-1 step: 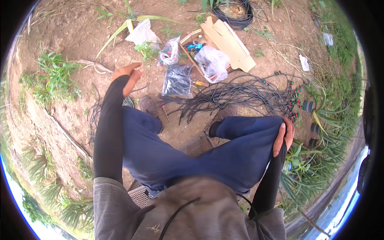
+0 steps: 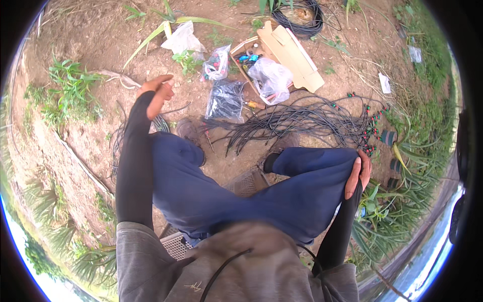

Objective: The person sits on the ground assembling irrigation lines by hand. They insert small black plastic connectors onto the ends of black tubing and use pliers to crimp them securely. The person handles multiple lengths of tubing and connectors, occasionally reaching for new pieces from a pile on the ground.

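My left hand (image 2: 158,95) is raised in the air above my left knee, its fingers loosely stretched and apart, with nothing visible in it. A coil of thin black tubing (image 2: 160,124) lies on the ground just below it. My right hand (image 2: 358,174) rests on my right knee, thumb lying over the blue trousers and fingers draped on the outer side, holding nothing. Across the ground before my feet spreads a bundle of thin black tubes (image 2: 297,120), many with small red and green fittings (image 2: 371,132) at their right ends.
An open cardboard box (image 2: 294,58) holds blue and black fittings and a clear plastic bag (image 2: 270,79). Left of it are a bag of black parts (image 2: 225,100), a bag of coloured fittings (image 2: 217,63) and a screwdriver (image 2: 255,104). A black hose coil (image 2: 302,31) lies behind.
The view has shifted slightly, so the ground things sit a little further right. My left hand has moved slightly left relative to them, its fingers a bit more spread. My right hand stays on the knee.
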